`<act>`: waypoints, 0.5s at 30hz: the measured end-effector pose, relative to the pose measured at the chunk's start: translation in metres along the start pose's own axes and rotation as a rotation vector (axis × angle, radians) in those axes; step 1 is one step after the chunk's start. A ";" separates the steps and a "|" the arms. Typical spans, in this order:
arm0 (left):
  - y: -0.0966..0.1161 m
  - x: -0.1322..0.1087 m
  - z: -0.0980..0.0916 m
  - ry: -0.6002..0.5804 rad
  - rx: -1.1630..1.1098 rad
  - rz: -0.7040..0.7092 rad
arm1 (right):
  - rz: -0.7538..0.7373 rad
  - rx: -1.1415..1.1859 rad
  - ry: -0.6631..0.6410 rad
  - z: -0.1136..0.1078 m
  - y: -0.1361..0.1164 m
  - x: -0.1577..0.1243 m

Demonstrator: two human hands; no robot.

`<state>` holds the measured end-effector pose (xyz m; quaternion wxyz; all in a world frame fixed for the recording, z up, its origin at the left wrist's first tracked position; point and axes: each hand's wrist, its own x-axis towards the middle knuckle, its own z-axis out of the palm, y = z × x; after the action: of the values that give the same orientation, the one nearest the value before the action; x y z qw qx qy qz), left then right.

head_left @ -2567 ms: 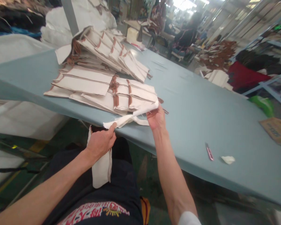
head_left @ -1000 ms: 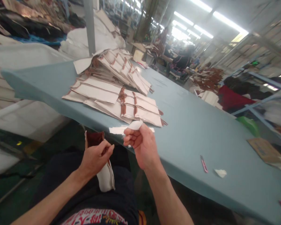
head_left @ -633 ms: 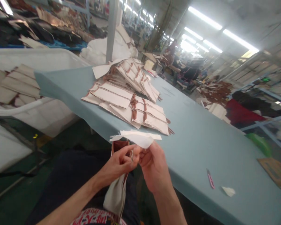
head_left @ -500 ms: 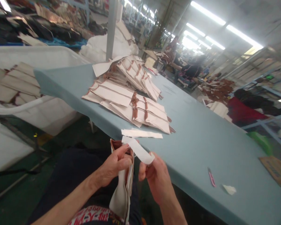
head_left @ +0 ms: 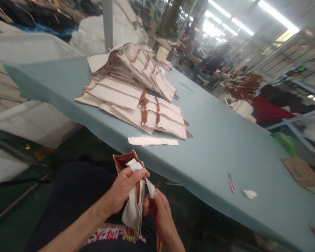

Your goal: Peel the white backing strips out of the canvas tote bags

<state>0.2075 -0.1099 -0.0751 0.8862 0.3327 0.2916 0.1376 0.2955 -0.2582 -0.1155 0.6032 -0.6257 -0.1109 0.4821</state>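
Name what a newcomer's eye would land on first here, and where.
Probably the left hand and right hand, just off the table's near edge, holding a white strip against a brown-lined cream piece. Next, the cream stacks with brown edging, left of the table's middle. Then the pink cutter, at right beside a pale scrap.

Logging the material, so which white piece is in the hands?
The white strip running between left hand and right hand; the flat strips and small scrap lie on the table.
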 end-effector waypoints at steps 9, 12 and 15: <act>0.016 -0.017 -0.019 0.117 0.318 0.115 | 0.032 -0.142 0.060 -0.008 0.024 -0.003; 0.019 -0.025 -0.021 0.157 0.391 0.140 | 0.049 -0.225 0.059 -0.013 0.027 0.000; 0.023 -0.034 -0.019 0.181 0.464 0.166 | 0.031 -0.334 0.091 -0.023 0.015 0.002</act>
<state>0.1678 -0.0977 -0.0569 0.7423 0.5360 0.3651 0.1684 0.3066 -0.2750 -0.1343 0.4878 -0.7399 -0.1523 0.4375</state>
